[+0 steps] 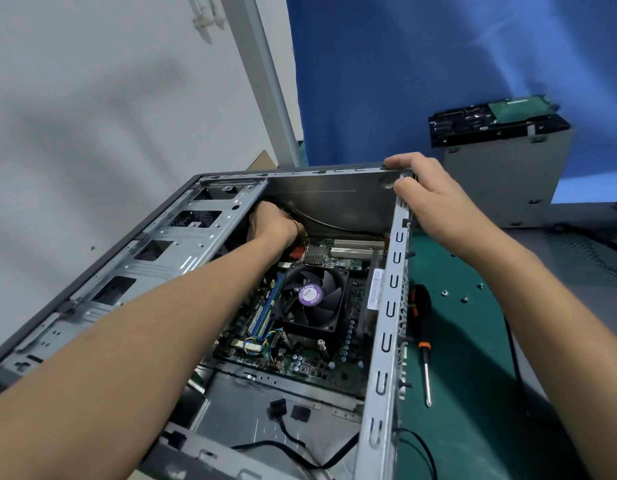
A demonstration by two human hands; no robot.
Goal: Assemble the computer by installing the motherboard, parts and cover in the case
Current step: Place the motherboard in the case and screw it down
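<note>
Open computer case (392, 282) is seen lying on its side on a green mat (469, 341), open side up, tilted in the wide-angle view. Motherboard (334, 370) is seated in the case bottom, toward the right wall; a black CPU fan (312, 296) with a purple centre label is mounted on it, a RAM stick (269, 306) is slotted just left of the fan, and white expansion slots (355, 247) are visible past it. Left hand (270, 225) is reached deep into the far inner corner of the case, beside the drive bay frame (154, 251); it is near a black cable (334, 225) running along the far wall, but the fingers are hidden behind the back of the hand, so grip or no grip cannot be told. Right hand (428, 195) is clamped on the far right top corner of the case, fingers curled over the edge, thumb on the rim. A second loose black cable (289, 445) is lying in the bare near section of the case floor. A black-and-orange screwdriver (423, 327) is laid on the mat just beside the right wall, tip toward the camera. Loose screws (445, 292) are scattered on the mat right of it. A grey metal box (501, 181) is stood at back right, with a hard drive (490, 121) resting on top, board side up. A blue backdrop (404, 64) is hung behind.
</note>
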